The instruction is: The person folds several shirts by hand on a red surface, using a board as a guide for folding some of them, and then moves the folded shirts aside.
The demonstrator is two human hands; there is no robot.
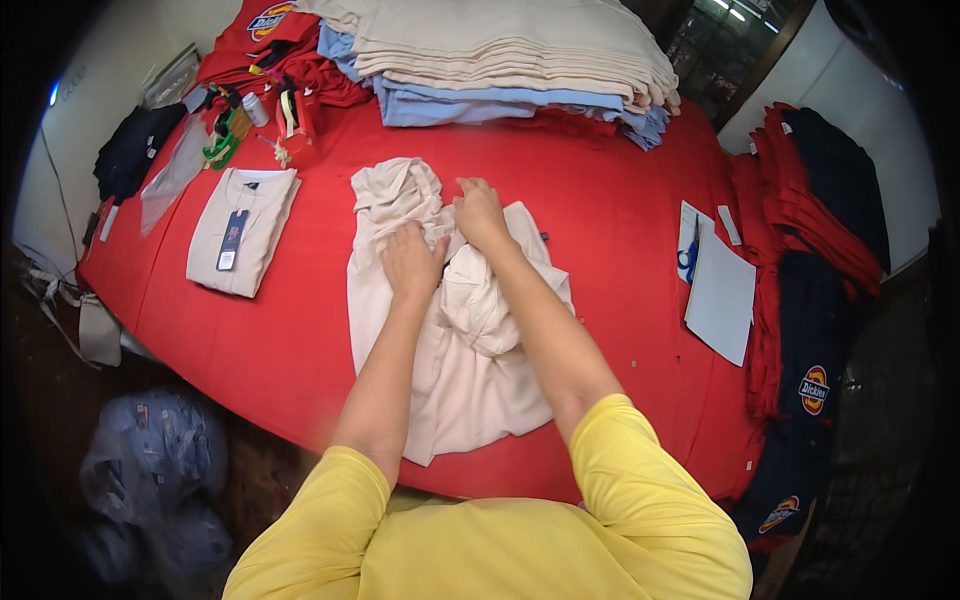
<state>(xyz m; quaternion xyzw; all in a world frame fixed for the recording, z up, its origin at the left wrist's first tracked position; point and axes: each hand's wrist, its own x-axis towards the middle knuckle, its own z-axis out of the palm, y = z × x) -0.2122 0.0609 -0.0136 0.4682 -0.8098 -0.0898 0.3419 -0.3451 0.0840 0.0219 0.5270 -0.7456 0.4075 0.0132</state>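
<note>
A cream garment (462,390) lies crumpled on the red-covered table in front of me, with one bunched part near its middle and another at its far left. My left hand (412,262) rests on the folds of the far left part, palm down and fingers stretched out. Just to its right, my right hand (482,212) is at the garment's far edge, fingers extended and somewhat apart. I see nothing gripped in it. Both forearms pass over the garment and partly hide it. To the left sits a neatly folded cream garment (270,225) with a dark hang tag (232,240).
Stacked cream garments (510,45) lie on light blue ones (450,103) at the back. White paper (722,290) and blue-handled scissors (689,258) lie right, beside red and navy garments (815,330). Tape and small tools (285,115) stand back left; bagged clothes (155,450) are on the floor.
</note>
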